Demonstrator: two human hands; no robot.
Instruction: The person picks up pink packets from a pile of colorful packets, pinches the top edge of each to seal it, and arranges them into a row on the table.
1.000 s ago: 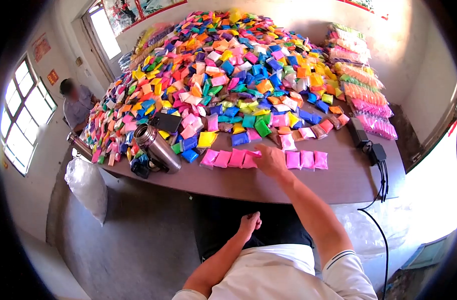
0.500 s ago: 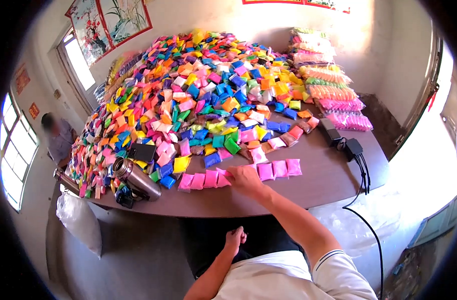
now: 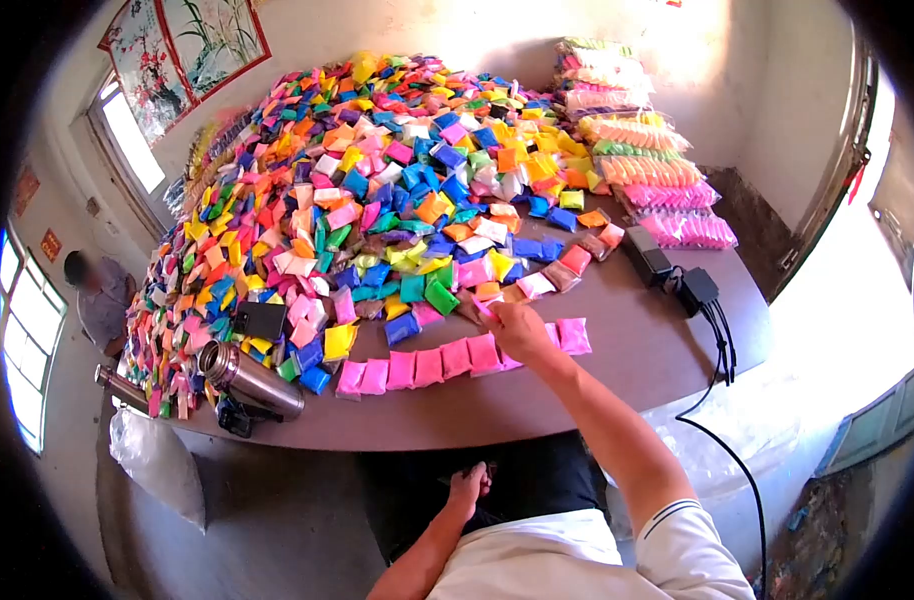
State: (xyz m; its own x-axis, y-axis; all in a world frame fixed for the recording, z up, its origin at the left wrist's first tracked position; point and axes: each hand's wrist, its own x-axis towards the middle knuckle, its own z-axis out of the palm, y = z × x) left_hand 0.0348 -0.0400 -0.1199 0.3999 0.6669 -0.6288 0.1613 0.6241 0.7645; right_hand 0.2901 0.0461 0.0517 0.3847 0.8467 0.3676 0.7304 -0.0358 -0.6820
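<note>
While outstretched, right hand touches pink packets.

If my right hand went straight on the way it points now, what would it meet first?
Probably the loose packets at the near edge of the colourful heap, just beyond the fingertips. The right hand lies across the pink row; depth is hard to judge.
</note>
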